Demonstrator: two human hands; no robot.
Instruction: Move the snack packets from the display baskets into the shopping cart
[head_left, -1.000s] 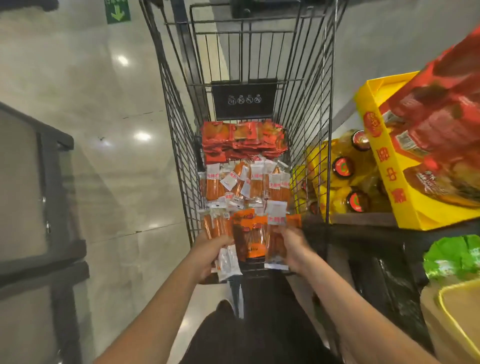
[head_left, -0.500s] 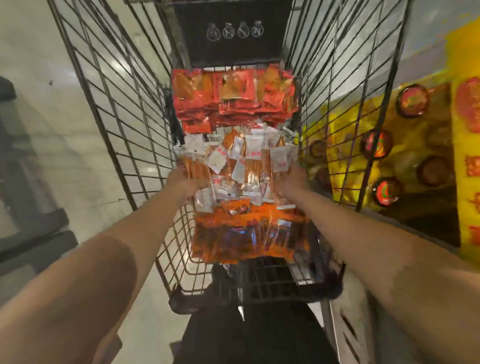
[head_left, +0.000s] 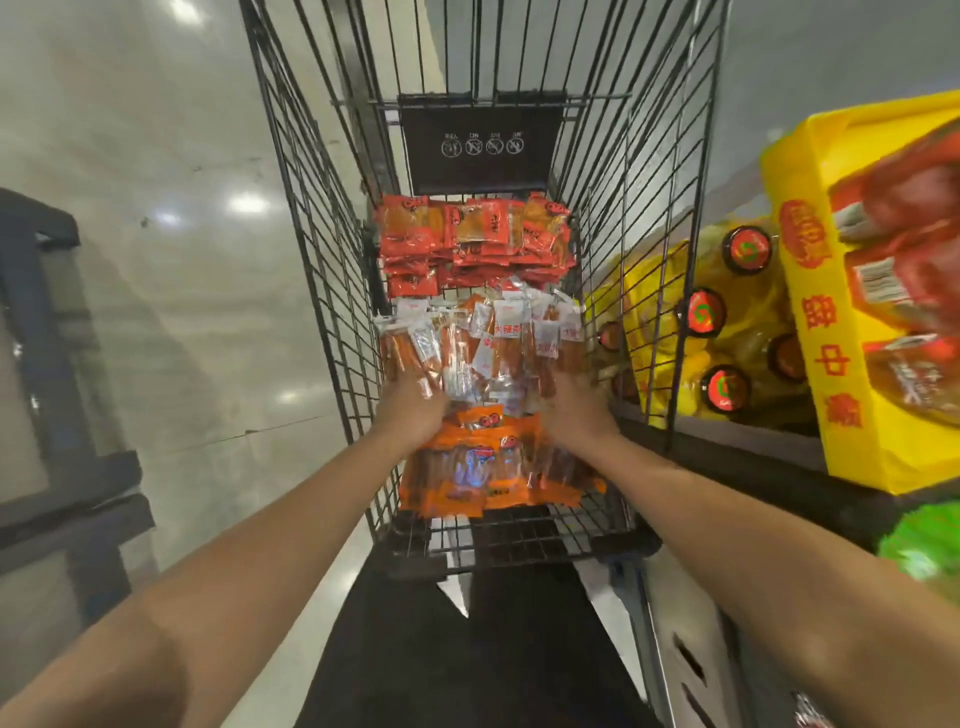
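Snack packets: three batches on the floor of the shopping cart, in a row running away from the camera.
Near batch: orange packets, long sides across the cart, by the near end; too overlapped to count.
Middle batch: clear stick packets, sticks mostly pointing along the cart, white labels toward the far end; a loose heap, no clean count.
Far batch: red packets, stacked flat against the black sign panel bearing four round icons.
Left hand: down on the left edge of the clear heap, where it meets the orange batch; fingers hidden among the packets, so the hold can't be told.
Right hand: at the heap's right edge, blurred; hold can't be told either.
Outside right: yellow display box with red packs, beside yellow bottles, five red caps showing.
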